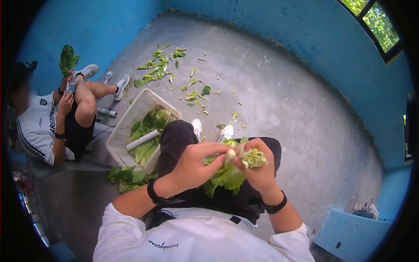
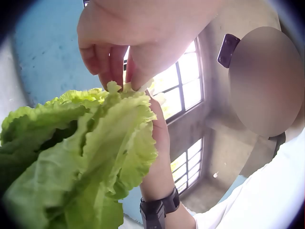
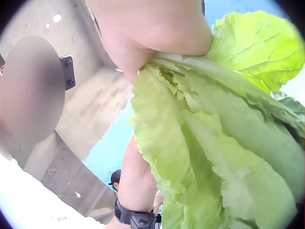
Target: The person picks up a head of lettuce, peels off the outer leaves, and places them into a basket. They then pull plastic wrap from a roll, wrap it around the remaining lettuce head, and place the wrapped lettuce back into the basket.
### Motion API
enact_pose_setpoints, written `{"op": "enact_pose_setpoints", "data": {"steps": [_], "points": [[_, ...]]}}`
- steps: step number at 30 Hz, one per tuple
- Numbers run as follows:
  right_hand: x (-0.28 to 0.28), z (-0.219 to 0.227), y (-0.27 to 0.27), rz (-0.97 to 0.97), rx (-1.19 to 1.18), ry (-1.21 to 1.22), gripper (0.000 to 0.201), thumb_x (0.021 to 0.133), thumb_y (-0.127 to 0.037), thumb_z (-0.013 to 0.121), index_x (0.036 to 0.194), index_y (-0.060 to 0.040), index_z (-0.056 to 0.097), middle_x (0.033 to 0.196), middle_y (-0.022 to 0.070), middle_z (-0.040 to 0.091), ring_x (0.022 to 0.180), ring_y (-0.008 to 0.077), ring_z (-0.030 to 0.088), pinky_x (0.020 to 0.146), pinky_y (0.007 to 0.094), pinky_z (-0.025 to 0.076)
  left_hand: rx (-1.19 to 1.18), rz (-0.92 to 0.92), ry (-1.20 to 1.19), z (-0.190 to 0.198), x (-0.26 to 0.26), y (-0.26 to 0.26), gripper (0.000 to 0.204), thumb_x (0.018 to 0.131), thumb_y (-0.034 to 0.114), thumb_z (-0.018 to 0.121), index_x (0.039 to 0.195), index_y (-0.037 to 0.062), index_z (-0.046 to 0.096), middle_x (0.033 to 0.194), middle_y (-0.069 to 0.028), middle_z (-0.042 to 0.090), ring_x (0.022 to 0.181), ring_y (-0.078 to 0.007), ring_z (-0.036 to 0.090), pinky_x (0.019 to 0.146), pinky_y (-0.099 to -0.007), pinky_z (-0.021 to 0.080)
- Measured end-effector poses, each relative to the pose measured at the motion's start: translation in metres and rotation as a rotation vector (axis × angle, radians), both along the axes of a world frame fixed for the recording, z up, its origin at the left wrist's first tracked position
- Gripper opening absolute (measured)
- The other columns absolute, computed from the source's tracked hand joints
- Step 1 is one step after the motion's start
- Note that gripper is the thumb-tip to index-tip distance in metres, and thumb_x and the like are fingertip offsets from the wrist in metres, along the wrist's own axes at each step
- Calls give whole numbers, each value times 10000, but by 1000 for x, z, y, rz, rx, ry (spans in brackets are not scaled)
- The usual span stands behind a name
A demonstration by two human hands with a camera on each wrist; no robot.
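Over the lap, both hands meet at a bunch of leafy greens (image 1: pixel 227 178) with frilly light-green leaves and pale stems. My right hand (image 1: pixel 260 172) grips the bunch around its stems; pale, curled stem ends (image 1: pixel 254 159) stick up from it. Thumb and fingertips of my left hand (image 1: pixel 195 162) pinch at the pale stub (image 1: pixel 230 153) beside the right thumb. In the left wrist view, the left fingertips are at the top of the leaves (image 2: pixel 105 143). Broad leaves (image 3: pixel 214 143) hang below the right hand in the right wrist view, hiding its fingertips.
At the left stands a white plastic basket (image 1: pixel 114 139) of greens with a white tube (image 1: pixel 142 139) across it. More greens (image 1: pixel 128 178) lie beside it. Trimmed leaves (image 1: pixel 157 65) litter the floor ahead. Another person (image 1: pixel 48 122) sits at left holding a leafy bunch (image 1: pixel 68 60).
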State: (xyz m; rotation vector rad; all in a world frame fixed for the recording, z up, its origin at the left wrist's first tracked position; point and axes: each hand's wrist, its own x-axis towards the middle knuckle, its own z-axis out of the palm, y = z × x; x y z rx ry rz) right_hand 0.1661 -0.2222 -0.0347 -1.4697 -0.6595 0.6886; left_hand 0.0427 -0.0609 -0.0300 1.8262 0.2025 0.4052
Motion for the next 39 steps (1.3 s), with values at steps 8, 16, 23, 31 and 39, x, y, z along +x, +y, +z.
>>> {"op": "enact_pose_setpoints", "data": {"steps": [8, 16, 23, 31, 39], "points": [[-1, 5, 4, -26, -28, -11, 260, 867, 0, 762, 966, -50, 527, 897, 48, 711, 897, 98, 679, 786, 258, 534, -121, -37, 72, -2, 2, 10, 259, 875, 15, 729, 1134, 6, 735, 1048, -135, 753, 958, -179, 712, 868, -294, 543], [15, 24, 7, -34, -140, -66, 197, 873, -15, 755, 1029, -19, 634, 880, 21, 699, 830, 77, 653, 762, 239, 513, -190, 37, 125, -3, 0, 24, 225, 899, -18, 706, 1122, -39, 685, 1066, -92, 718, 957, -145, 697, 860, -272, 534], [15, 14, 7, 99, -139, -136, 150, 836, -40, 782, 935, -25, 670, 912, 54, 714, 820, 146, 664, 774, 288, 517, 11, -34, 212, 7, -4, 35, 169, 879, -12, 719, 1048, -19, 713, 954, -82, 730, 862, -144, 710, 795, -270, 547], [9, 14, 14, 138, -44, -216, 177, 813, -22, 778, 932, -25, 647, 1077, 121, 742, 941, 239, 712, 855, 339, 536, 20, -95, 39, 9, -1, 32, 216, 884, 5, 692, 1098, 17, 720, 927, -108, 751, 833, -174, 736, 732, -284, 553], [1, 17, 13, 229, -256, -214, 224, 800, -11, 772, 1007, -25, 687, 930, 97, 752, 809, 194, 726, 749, 288, 543, 376, -50, 53, 16, -2, 27, 150, 836, 61, 764, 980, 35, 731, 844, -118, 739, 779, -255, 731, 682, -324, 564]]}}
